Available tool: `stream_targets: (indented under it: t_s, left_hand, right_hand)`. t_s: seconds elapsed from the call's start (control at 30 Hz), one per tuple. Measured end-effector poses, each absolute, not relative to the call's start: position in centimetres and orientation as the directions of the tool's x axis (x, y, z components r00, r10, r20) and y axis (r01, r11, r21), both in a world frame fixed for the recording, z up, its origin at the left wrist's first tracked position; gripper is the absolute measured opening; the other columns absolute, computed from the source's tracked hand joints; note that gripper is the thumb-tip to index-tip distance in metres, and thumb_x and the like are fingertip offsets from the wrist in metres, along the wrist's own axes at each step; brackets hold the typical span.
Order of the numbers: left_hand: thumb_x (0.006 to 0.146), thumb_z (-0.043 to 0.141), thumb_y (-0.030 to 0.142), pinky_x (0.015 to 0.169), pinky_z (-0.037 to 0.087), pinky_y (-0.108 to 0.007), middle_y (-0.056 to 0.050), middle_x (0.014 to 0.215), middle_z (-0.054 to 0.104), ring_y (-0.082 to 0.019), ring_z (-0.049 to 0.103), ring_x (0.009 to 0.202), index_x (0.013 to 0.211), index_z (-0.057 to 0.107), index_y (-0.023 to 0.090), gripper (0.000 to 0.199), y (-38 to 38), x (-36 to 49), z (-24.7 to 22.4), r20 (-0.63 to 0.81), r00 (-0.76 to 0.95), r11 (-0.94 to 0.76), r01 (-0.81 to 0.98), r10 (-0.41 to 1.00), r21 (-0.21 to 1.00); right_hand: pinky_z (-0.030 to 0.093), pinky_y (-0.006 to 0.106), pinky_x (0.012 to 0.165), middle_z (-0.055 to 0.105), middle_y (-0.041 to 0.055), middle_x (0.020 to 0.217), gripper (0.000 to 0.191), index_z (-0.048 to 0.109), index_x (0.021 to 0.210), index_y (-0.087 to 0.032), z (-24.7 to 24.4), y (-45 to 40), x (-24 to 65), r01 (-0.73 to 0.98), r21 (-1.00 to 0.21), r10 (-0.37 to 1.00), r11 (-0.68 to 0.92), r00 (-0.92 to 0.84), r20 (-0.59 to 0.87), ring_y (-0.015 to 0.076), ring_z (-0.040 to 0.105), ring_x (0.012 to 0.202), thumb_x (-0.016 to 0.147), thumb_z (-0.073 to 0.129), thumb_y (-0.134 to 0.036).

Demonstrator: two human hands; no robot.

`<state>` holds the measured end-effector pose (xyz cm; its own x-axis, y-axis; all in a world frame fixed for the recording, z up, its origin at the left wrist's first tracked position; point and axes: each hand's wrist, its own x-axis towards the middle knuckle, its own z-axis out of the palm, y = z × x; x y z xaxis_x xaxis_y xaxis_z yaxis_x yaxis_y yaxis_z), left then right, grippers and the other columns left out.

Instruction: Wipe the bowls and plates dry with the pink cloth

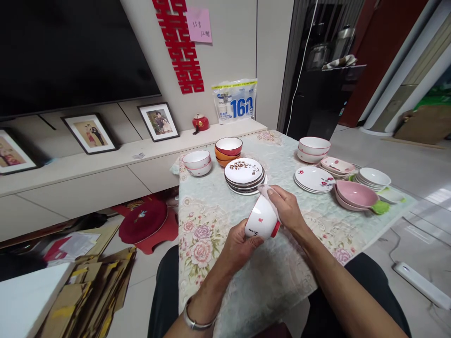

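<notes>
A white bowl (260, 219) with a red rim and small red and black marks is tilted on its side above the floral tablecloth (211, 225). My left hand (241, 244) grips it from the lower left, thumb on its outer wall. My right hand (286, 206) presses a pale cloth (266, 191) against the bowl's upper right edge. Just beyond sits a stack of plates (244, 171) with a brown floral pattern. Behind it are stacked red and orange bowls (228, 150), with two white bowls (197, 162) to their left.
At the table's right stand white bowls (313, 146), flowered plates (313, 179), pink dishes (356, 193) and small white bowls (375, 177). A low cabinet (88, 180) borders the far left side. A red stool (148, 223) and flattened cardboard (88, 291) are on the floor at left.
</notes>
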<state>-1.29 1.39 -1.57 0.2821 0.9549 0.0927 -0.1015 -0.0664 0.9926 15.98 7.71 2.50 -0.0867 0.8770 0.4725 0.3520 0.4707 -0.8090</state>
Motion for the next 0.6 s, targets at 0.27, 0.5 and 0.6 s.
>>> stream_targets:
  t_s: [0.27,0.5,0.6]
  left_hand:
    - [0.07,0.082,0.033,0.07,0.044,-0.025,-0.003,0.085,0.071,-0.015,0.058,0.075,0.098,0.068,0.013,0.038,1.6,-0.8,-1.9,0.046,0.149,0.022,-0.425,0.988,0.905]
    - [0.069,0.082,0.029,0.083,0.046,-0.03,-0.006,0.097,0.072,-0.018,0.063,0.087,0.109,0.066,0.015,0.044,1.6,-0.3,-1.0,0.065,0.115,0.013,-0.571,0.991,0.821]
    - [0.074,0.079,0.029,0.084,0.045,-0.029,-0.006,0.099,0.072,-0.017,0.062,0.086,0.115,0.064,0.015,0.046,1.6,-0.5,-1.2,0.094,0.157,0.006,-0.539,0.983,0.842]
  right_hand:
    - [0.039,0.046,0.108,0.064,0.0161,0.127,0.029,0.064,0.119,-0.015,2.6,4.5,12.5,0.595,-0.293,0.549,0.748,-0.307,0.778,0.0266,0.056,0.123,0.096,0.047,-0.022]
    - [0.041,0.048,0.106,0.063,0.0148,0.129,0.031,0.061,0.123,-0.018,1.7,5.5,13.0,0.496,-0.299,0.499,0.815,-0.34,0.797,0.0255,0.055,0.126,0.097,0.045,-0.021]
    - [0.046,0.042,0.103,0.062,0.0142,0.129,0.034,0.06,0.127,-0.018,1.5,6.3,13.5,0.438,-0.531,0.648,0.725,-0.172,0.742,0.0231,0.056,0.123,0.1,0.041,-0.024]
